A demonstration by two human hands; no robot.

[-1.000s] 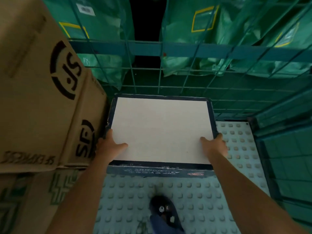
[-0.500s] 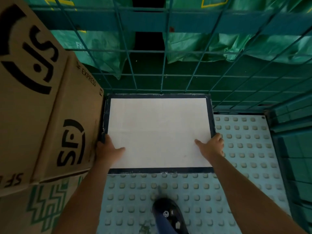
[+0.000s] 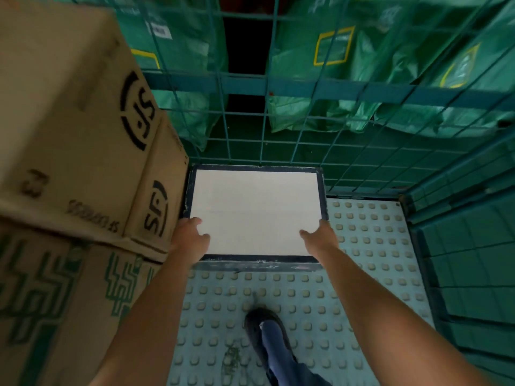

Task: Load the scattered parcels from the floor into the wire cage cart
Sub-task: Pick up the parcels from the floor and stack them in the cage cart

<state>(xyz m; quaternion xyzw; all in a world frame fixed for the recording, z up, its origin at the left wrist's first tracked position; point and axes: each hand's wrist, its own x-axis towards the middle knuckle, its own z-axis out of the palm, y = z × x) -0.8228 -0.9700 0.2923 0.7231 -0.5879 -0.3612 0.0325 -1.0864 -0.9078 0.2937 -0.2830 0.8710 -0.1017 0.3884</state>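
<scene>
A flat parcel (image 3: 255,207) with a white top and dark blue edges lies on the studded cart floor (image 3: 362,246), its far side against the back wire mesh (image 3: 278,135). My left hand (image 3: 189,235) grips its near left corner. My right hand (image 3: 320,238) grips its near right corner. Thumbs rest on the white top, fingers wrap the sides. Brown SF cartons (image 3: 69,129) are stacked to the left, touching the parcel's left edge.
A carton with green print (image 3: 55,302) sits under the SF cartons. Green mail bags (image 3: 376,65) hang behind the mesh. The cart's right mesh wall (image 3: 459,218) stands close. My dark shoe (image 3: 264,330) stands on the studded floor.
The parcel has gone down and back onto the cart floor against the rear mesh. Both hands stay on its near corners. The camera has pulled back and up.
</scene>
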